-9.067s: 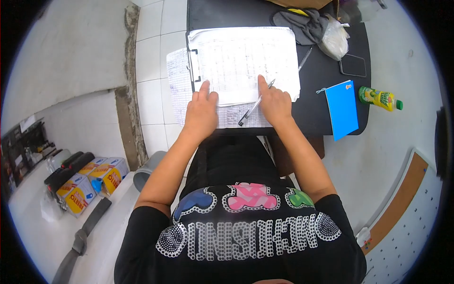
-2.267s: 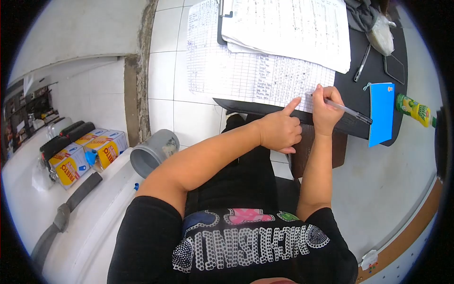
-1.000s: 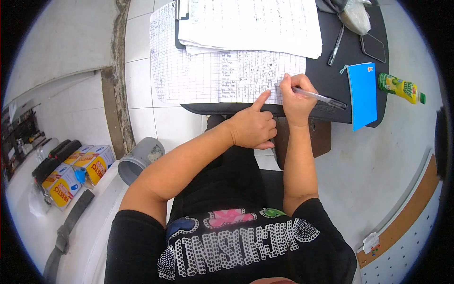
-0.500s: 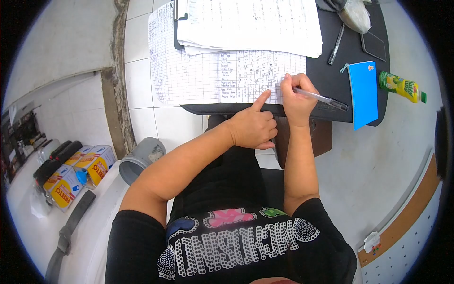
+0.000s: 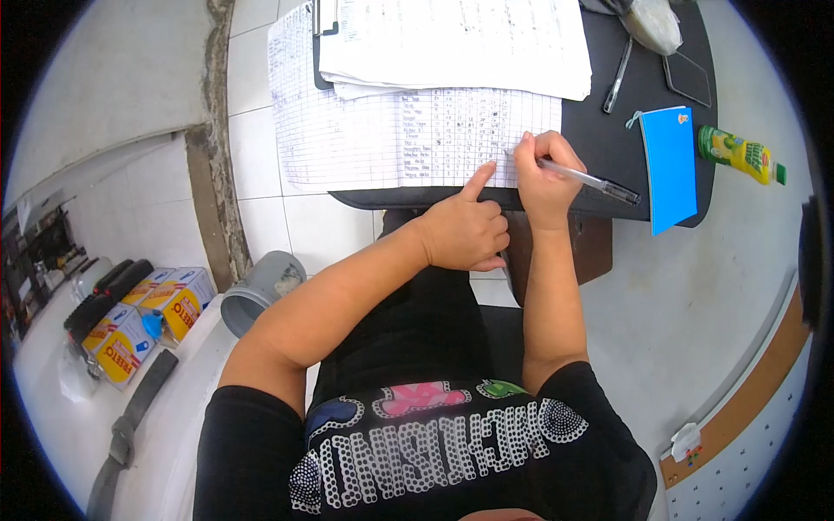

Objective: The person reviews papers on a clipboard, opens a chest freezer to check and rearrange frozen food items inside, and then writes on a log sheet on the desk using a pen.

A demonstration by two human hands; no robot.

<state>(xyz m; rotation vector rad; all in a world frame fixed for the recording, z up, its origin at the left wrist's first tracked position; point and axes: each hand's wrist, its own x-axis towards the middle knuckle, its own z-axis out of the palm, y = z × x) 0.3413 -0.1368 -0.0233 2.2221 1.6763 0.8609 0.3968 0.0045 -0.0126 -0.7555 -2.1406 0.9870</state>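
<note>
An open ruled notebook (image 5: 339, 143) with handwritten rows lies at the front edge of the black table (image 5: 599, 130). Papers on a clipboard (image 5: 452, 43) cover its upper part. My right hand (image 5: 547, 178) is closed round a clear pen (image 5: 595, 181), its tip end by the notebook's right page and its dark end pointing right. My left hand (image 5: 466, 227) touches the lower part of that page with its index finger stretched out; the other fingers are loosely bent, holding nothing.
Right of the notebook lie a second pen (image 5: 618, 76), a phone (image 5: 687, 81), a blue notebook (image 5: 669, 169) and a bottle (image 5: 741, 154). A plastic bag (image 5: 653, 26) sits at the back. A grey bin (image 5: 263, 293) and yellow-white boxes (image 5: 122, 345) stand at left.
Since the oldest frame, the pen has been taken up in my right hand, the clipboard sits higher in view, and my left hand has moved right. Over the last second both hands stay nearly still.
</note>
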